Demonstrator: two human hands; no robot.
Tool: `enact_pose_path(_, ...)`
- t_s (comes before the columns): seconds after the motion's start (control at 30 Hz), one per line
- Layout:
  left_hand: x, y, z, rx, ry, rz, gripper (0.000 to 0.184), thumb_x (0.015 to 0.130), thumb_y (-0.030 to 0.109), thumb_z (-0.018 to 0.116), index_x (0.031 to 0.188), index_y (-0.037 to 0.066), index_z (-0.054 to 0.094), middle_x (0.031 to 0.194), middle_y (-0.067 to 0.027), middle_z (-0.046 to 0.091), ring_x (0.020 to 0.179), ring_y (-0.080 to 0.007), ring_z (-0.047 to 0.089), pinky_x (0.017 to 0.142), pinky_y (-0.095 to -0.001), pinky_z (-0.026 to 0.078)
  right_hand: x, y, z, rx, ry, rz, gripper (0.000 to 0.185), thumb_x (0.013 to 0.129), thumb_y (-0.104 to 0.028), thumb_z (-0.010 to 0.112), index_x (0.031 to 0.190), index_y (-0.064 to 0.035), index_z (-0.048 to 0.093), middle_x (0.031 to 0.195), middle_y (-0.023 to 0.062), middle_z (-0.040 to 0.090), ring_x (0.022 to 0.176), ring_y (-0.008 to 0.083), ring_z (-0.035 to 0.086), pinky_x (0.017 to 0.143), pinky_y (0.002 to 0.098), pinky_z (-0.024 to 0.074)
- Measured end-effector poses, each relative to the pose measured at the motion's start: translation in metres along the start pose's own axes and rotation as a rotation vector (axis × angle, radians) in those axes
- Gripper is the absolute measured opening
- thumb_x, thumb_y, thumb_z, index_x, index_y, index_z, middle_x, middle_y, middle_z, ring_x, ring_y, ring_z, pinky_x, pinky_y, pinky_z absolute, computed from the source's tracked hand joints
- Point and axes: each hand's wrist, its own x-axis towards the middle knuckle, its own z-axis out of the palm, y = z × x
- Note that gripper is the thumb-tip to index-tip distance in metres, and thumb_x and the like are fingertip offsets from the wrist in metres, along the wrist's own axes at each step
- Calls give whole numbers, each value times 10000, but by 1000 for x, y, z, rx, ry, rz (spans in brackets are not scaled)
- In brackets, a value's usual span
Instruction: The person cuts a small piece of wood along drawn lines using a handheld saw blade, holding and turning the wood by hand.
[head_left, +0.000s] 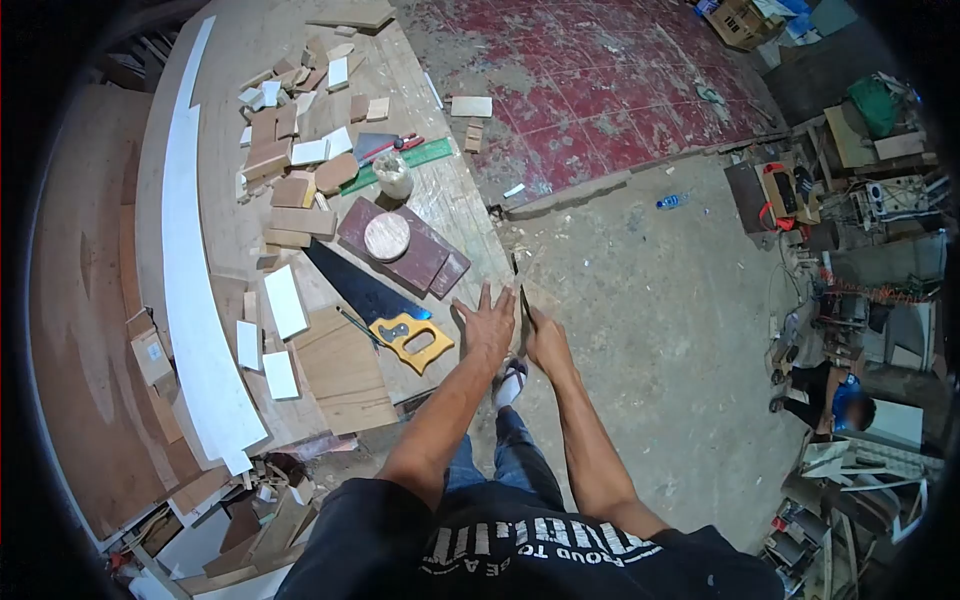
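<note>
The fingers of the right hand [547, 347] are curled round a narrow dark tool [525, 304], whose thin end rises just beyond the table's edge; whether it touches the wood there I cannot tell. Just beside it, the left hand [488, 328] lies palm down at the border of the wooden table [482, 225], its fingers spread and gripping nothing that shows; what may lie under the palm is hidden.

Near the left hand, a handsaw [360, 287] lies flat, its yellow handle toward the wrist and its dark blade slanting away to the upper left. A pencil [356, 325] lies beside that handle. Past the fingertips sit dark reddish-brown boards [425, 247] with a pale round disc [387, 236] on top, and behind them stands a cloudy jar [393, 178] close to a green ruler [430, 152].

Farther left are small wooden blocks [268, 157] in a loose heap, several white rectangular pieces [286, 302], a plywood panel [345, 372] near the table's lower edge, and a long white strip [195, 250] along the far side.

Right of the table spreads a grey concrete floor [640, 320] with a plastic bottle [672, 201] on it; beyond, at the right side, another person [846, 390] is among stacked clutter [905, 345]
</note>
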Motion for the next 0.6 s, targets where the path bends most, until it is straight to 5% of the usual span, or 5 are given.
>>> enact_pose_path(0.17,-3,-4,-15,-35,-75,29,686,922,227,542,1544,171,259,1625,58,184,1499,-268,159,989,-771,301,11,-3,-2,59,37,-45,303,799,10,469,1048,64,632,920,368,615,928,516,614,808,549,474)
enact_pose_path(0.33,1,0,2,-28,-29,15,709,907,223,563,1545,177,258,1626,62,175,1497,-269,164,989,-776,294,34,5,8,-35,-62,36,338,850,-34,476,1145,37,624,962,346,620,943,495,618,829,509,501)
enact_pose_path(0.5,1,-4,-3,-11,-30,29,714,905,238,568,1546,183,259,1626,61,176,1497,-276,165,987,-783,288,-13,-2,-1,6,72,-11,266,872,-67,475,1067,43,620,898,341,620,885,505,617,767,549,474)
enact_pose_path(0.6,-3,0,-9,-18,-51,19,686,927,275,549,1544,183,264,1630,63,154,1498,-277,148,998,-781,282,31,-3,10,-112,-48,54,330,868,-53,502,1170,34,605,908,340,629,877,519,613,799,539,490)
